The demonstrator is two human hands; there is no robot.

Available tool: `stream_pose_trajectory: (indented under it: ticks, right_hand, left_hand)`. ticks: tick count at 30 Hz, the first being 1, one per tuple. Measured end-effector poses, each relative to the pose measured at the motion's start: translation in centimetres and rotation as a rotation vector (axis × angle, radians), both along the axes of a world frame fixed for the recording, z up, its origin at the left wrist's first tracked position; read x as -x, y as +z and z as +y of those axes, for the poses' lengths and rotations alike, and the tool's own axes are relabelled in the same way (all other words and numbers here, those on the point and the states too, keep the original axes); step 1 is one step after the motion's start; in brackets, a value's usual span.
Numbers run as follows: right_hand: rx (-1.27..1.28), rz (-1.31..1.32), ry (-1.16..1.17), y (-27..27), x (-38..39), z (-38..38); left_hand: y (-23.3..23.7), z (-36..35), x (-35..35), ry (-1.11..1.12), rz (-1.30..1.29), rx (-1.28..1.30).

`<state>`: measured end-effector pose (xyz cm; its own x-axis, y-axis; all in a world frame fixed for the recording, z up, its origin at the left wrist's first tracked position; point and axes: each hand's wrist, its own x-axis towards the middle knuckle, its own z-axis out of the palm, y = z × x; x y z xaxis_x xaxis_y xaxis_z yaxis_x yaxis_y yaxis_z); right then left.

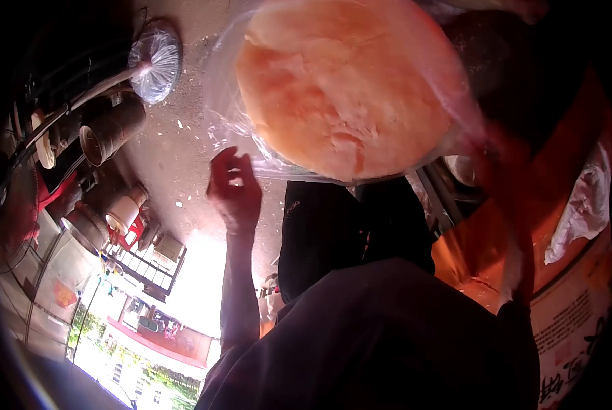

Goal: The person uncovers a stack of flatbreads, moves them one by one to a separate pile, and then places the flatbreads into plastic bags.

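Note:
A big round, pale orange slab [347, 89] with an uneven surface lies inside a clear plastic bag [227, 89] at the top middle. Just left of the bag's lower edge is my left hand [234, 184], its fingers curved but apart, with nothing visible between them. On the other side, my right hand [490, 154] is dim and reddish; the gathered plastic runs into its closed fingers. The slab is above my dark-clothed legs [323, 239].
At the left are a plastic-wrapped round object [156, 61] on a pole, a bucket [113, 130], a pale container [125, 210] and a black rack [145, 270]. An orange surface [473, 249] and a white plastic bag [582, 201] lie at the right.

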<state>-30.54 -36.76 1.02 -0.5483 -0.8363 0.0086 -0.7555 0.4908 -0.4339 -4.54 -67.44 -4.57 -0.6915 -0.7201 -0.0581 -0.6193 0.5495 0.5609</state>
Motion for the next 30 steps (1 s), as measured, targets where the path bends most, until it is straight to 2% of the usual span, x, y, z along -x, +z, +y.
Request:
stream_pose_trajectory:
  ticks: [1, 2, 4, 6, 8, 10, 14, 16, 18, 20, 21, 22, 23, 24, 26, 27, 28, 29, 30]
  right_hand:
    - [0.008, -0.15, -0.209, -0.2, 0.2, -0.2]
    - [0.014, -0.303, -0.421, -0.2, 0.3, -0.5]
    - [-0.015, -0.232, -0.376, -0.4, 0.3, -1.5]
    - [0.06, -0.135, -0.207, -0.7, -0.4, -2.3]
    - [0.057, -0.173, -0.254, -1.2, -1.1, -2.9]
    - [0.249, -0.404, -0.429, -1.9, -1.6, -3.6]
    - [0.108, -0.585, -0.433, -1.9, -2.2, -5.2]
    - [0.104, -0.402, -0.111, -3.0, -1.7, -4.1]
    - [0.096, -0.427, -0.255, -1.5, -0.5, -3.8]
    - [0.08, -0.515, -0.39, 0.1, 0.9, -3.0]
    - [0.077, -0.515, -0.385, 0.7, 0.7, -4.0]
    - [0.102, -0.268, -0.178, 1.4, 0.2, -5.6]
    - [0.122, -0.018, 0.026, 1.9, -0.2, -6.5]
    - [0.157, -0.267, 0.017, 0.3, -1.6, -6.3]
    - [0.087, -0.369, 0.118, 0.0, -2.2, -7.1]
    - [0.124, -0.683, -0.086, -0.6, -1.6, -6.8]
    - [0.157, -0.997, -0.3, -1.2, -0.9, -6.5]
    - [0.45, -1.19, -0.39, -1.0, -0.7, -6.4]
    - [0.37, -1.223, -0.446, -1.6, 0.2, -5.5]
  left_hand:
    - [-1.7, 0.3, -0.3, -0.067, -0.015, -0.09]
    - [-2.8, 0.9, -0.1, -0.017, -0.109, -0.116]
    - [-7.8, 0.2, -2.3, 0.198, -0.264, -0.302]
    - [-7.9, 0.2, -1.9, 0.546, -0.018, -1.134]
    - [-8.6, 0.3, -3.4, 0.48, -0.035, -1.163]
    - [-9.0, 0.1, -4.4, 0.4, -0.052, -1.184]
    - [-7.2, 0.0, -6.1, 0.333, 0.012, -1.088]
    - [-6.2, -1.1, -7.4, 0.306, 0.083, -1.088]
    - [-3.4, -2.2, -7.7, 0.502, 0.422, -1.242]
    - [0.1, -2.4, -5.9, 0.344, 0.483, -1.298]
    - [1.8, -1.4, -4.2, 0.257, 0.415, -1.206]
    - [2.5, -0.6, -2.7, 0.257, 0.422, -1.206]
    - [2.7, 0.2, -1.1, 0.103, 0.403, -1.156]
    - [3.0, 1.0, 0.5, -0.048, 0.382, -1.103]
    - [3.5, 2.9, 3.3, 0.153, 0.553, -1.449]
    - [2.7, 2.6, 3.1, 0.18, 0.613, -1.649]
    - [2.1, 3.1, 2.3, 0.185, 0.611, -1.652]
    - [1.4, 3.9, 1.5, 0.215, 0.492, -1.684]
    - [0.8, 4.8, 0.8, 0.243, 0.373, -1.713]
